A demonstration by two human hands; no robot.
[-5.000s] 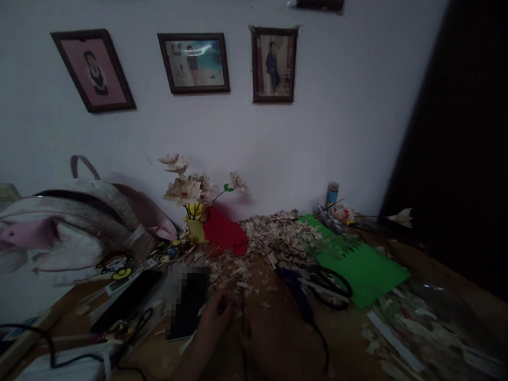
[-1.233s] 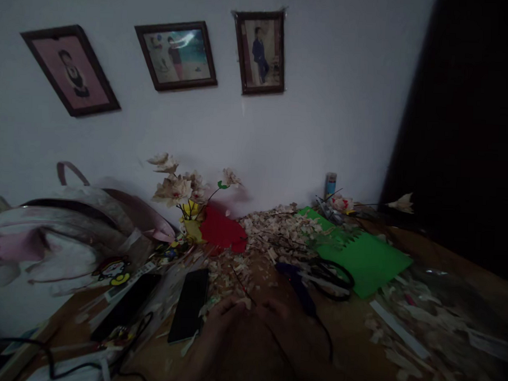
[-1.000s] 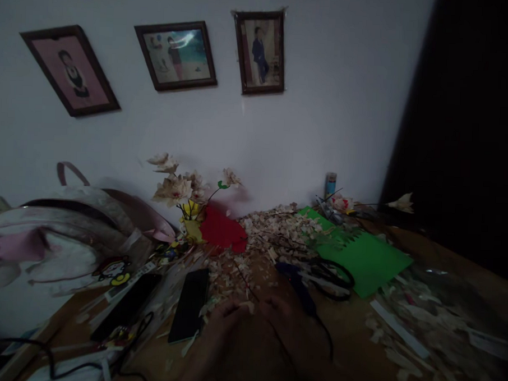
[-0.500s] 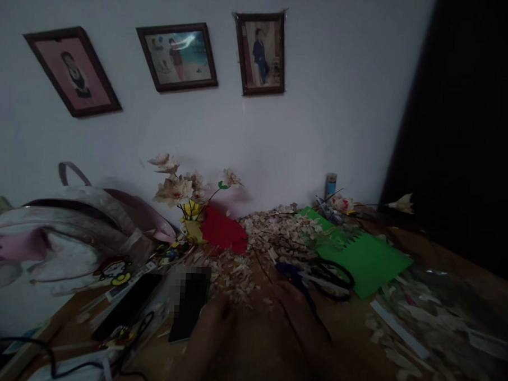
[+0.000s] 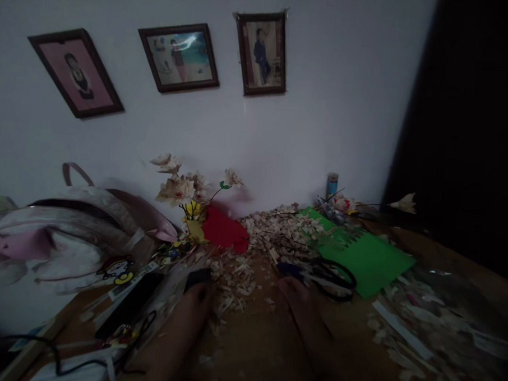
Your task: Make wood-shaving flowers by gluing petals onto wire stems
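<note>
My left hand (image 5: 195, 307) lies over the lower part of a dark smartphone (image 5: 198, 276), fingers curled in. Whether it grips anything is too dark to make out. My right hand (image 5: 298, 300) rests on the wooden table (image 5: 251, 336), against what looks like a blue glue gun (image 5: 291, 269). Its fingers are dim, and I cannot see whether they close on the gun's handle. Beside it lie black-handled scissors (image 5: 338, 279). Pale shavings (image 5: 235, 279) are scattered between the hands, with a larger heap of pale petal-like pieces (image 5: 278, 225) behind.
Pale handmade flowers (image 5: 176, 190) stand at the back beside red paper (image 5: 225, 229). Green sheets (image 5: 369, 260) lie to the right, near a clear plastic bag (image 5: 446, 317). On the left are a white and pink bag (image 5: 92, 228), a long black object (image 5: 131, 306) and a black cord (image 5: 53, 353).
My left hand has moved left and forward onto the smartphone, covering most of it. My right hand has shifted slightly right, closer to the blue glue gun. The view has barely moved.
</note>
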